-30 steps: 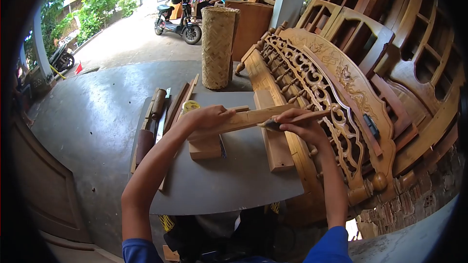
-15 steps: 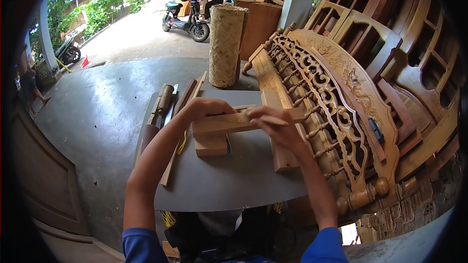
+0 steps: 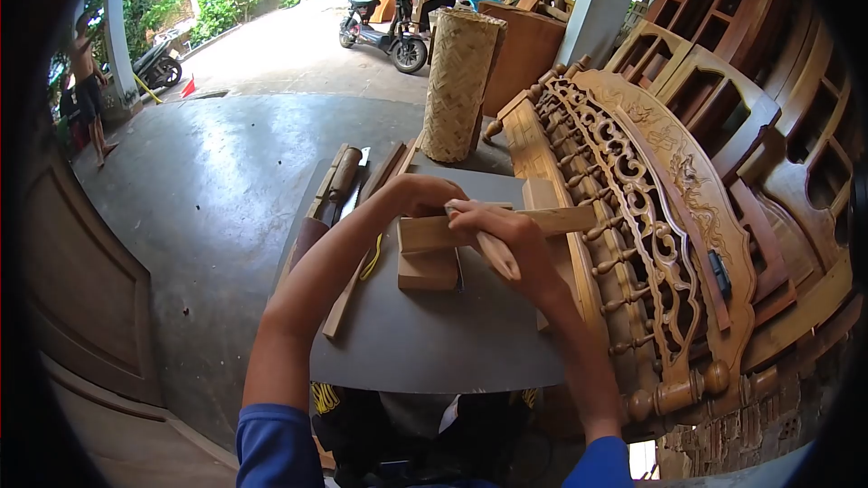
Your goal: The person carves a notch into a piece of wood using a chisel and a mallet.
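A light wooden bar (image 3: 425, 235) lies crosswise over the grey tabletop (image 3: 416, 343). Under its left part sits a short wood block (image 3: 429, 272), and a longer wood piece (image 3: 541, 192) is under its right part. My left hand (image 3: 427, 193) is bent over the bar's far side, gripping it, its fingertips mostly hidden. My right hand (image 3: 506, 228) is closed around a tool with a tapered wooden handle (image 3: 498, 258), held against the bar close to my left hand. The tool's working end is hidden.
Wood strips (image 3: 342, 309) and a round-handled tool (image 3: 344, 173) lie at the table's left. Carved furniture panels (image 3: 633, 190) lean along the right. A woven roll (image 3: 461, 86) stands behind the table. Farther off are a scooter (image 3: 389, 32) and two people.
The view has turned left, shifting the scene rightward in the picture. My right hand has moved closer to my left along the bar, and the tool's handle now tilts down toward me.
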Demonstrator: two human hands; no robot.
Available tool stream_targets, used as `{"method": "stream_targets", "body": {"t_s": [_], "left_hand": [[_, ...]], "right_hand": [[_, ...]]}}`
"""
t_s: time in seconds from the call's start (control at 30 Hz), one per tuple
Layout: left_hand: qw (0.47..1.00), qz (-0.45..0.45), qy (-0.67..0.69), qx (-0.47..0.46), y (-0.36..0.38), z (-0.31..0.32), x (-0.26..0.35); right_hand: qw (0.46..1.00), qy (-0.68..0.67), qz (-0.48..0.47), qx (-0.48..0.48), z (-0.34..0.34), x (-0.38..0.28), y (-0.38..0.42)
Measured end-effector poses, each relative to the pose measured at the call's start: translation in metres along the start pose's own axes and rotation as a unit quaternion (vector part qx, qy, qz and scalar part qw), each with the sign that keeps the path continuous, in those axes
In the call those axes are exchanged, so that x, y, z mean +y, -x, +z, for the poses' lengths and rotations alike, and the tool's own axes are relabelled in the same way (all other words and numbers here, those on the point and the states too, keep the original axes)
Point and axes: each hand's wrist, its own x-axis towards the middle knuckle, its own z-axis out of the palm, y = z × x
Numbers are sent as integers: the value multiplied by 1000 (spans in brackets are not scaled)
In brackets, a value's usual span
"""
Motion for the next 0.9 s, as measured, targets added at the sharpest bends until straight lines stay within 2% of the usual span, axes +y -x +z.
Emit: {"method": "stream_targets", "body": {"t_s": [0.07, 0.1, 0.13, 0.23, 0.3, 0.37, 0.5, 0.6, 0.63, 0.73, 0.77, 0.9], "left_hand": [[1000, 1, -13, 0, -2, 1, -2], [991, -93, 99, 16, 3, 11, 23], [959, -185, 211, 32, 7, 19, 44], [952, -274, 90, 103, 9, 29, 68], [960, -258, -78, 82, 2, 36, 75], [942, -246, -218, 66, -3, 43, 83], [926, -266, -256, 76, -12, 44, 87], [930, -246, -254, 102, -11, 42, 76], [933, -241, -241, 117, -9, 43, 73], [936, -238, -198, 168, -9, 46, 62], [934, -242, -183, 188, -9, 46, 57], [937, -251, -185, 156, -6, 42, 59]], "right_hand": [[999, -11, -24, -30, 17, -2, -4], [995, -66, -30, -72, 24, -4, -2], [992, -99, -27, -79, 29, -9, -2], [981, -177, 0, -78, 35, -18, 0], [980, -189, 37, -51, 32, -13, 4], [989, -137, 14, -52, 31, -4, 9], [997, -71, -11, -43, 34, 0, 18], [989, -98, -50, -95, 44, -5, 14], [987, -119, -37, -102, 47, -12, 12], [995, -35, -75, -50, 51, 2, 13], [996, -56, -42, -51, 40, 4, 16], [996, -59, 54, 38, -11, 28, 51]]}}
